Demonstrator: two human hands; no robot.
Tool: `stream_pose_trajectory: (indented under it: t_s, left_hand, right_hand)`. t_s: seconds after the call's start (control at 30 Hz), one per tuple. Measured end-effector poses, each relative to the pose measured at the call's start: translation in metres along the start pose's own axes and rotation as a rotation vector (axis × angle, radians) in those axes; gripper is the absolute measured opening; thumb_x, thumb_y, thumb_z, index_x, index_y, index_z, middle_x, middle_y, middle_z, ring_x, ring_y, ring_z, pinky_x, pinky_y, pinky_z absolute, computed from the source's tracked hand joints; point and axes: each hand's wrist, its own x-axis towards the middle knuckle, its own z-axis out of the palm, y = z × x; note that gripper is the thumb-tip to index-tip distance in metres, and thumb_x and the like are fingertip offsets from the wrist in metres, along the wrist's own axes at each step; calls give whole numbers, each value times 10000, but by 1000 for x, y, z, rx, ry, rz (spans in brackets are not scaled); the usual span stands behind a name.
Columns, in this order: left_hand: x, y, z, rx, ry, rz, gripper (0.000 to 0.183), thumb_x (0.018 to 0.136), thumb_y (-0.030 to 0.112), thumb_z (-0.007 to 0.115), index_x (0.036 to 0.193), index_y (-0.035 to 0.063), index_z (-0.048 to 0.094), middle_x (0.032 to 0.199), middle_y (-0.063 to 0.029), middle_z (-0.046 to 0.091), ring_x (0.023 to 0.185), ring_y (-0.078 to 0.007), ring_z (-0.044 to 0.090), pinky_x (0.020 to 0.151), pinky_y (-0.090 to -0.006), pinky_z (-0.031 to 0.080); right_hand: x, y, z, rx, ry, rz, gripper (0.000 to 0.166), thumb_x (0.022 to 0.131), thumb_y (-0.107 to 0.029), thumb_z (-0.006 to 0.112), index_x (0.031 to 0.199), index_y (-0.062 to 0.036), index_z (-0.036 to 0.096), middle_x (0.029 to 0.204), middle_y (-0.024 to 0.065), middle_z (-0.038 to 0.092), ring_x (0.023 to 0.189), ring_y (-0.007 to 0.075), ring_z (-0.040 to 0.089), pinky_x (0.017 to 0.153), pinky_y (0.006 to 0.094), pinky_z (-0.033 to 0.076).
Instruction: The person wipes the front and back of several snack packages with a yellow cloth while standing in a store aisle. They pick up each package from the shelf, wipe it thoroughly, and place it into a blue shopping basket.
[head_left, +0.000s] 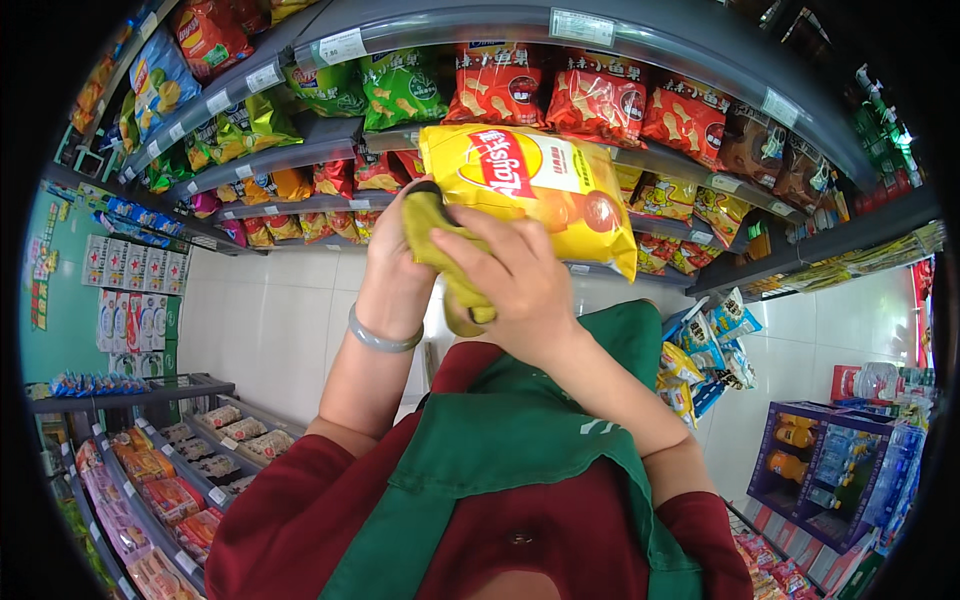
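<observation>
A yellow Lay's potato chip bag (559, 180) is held in front of the shelves by my left hand (401, 255), whose fingers are mostly hidden behind the bag and a cloth. My right hand (517, 285) grips a yellow-green cloth with dark edges (442, 236), which lies against the bag's lower left side. The cloth covers part of my left hand too. Behind the bag, red snack bags (499, 86) and green snack bags (401, 86) stand on a grey shelf.
Grey shelf edges (465, 37) with price tags curve across the top. Lower shelves hold more snack bags (664, 196). At the right are a rack of snack bags (694, 345) and a purple crate of bottles (765, 450). Packaged food shelves (161, 529) stand lower left.
</observation>
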Motion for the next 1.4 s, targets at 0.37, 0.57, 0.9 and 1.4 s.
stream_pose_trajectory:
  t_s: [0.37, 0.57, 0.9, 1.4]
  left_hand:
    - [-20, 21, 23, 68, 286, 297, 365, 989, 199, 371, 1260, -37, 432, 1259, -219, 540, 1122, -347, 560, 988, -463, 446]
    - [-12, -3, 20, 180, 271, 256, 409, 995, 231, 342, 1298, -38, 396, 1270, -215, 527, 1135, -342, 550, 983, -451, 447]
    - [-23, -2, 8, -186, -30, -36, 358, 979, 151, 347, 1233, -78, 449, 1209, -243, 564, 1083, -362, 580, 986, -465, 445]
    - [-23, -11, -8, -206, -67, -102, 342, 958, 151, 349, 1175, -75, 485, 1175, -219, 586, 1055, -335, 599, 947, -450, 475]
  right_hand:
    - [-47, 61, -53, -397, 204, 370, 388, 670, -82, 714, 1050, -117, 647, 1121, 106, 565, 964, 305, 536, 825, 391, 457]
    - [-13, 29, -59, -205, 270, 213, 390, 709, -133, 704, 1094, -120, 643, 1157, 119, 562, 993, 300, 533, 874, 396, 418]
    - [-23, 57, -46, -355, 352, 239, 451, 717, -132, 701, 1151, -84, 587, 1176, 139, 547, 1061, 328, 523, 902, 421, 428]
    - [-37, 70, -62, -107, 486, 347, 411, 740, 18, 679, 1138, -24, 583, 1055, 146, 572, 981, 278, 570, 870, 356, 455]
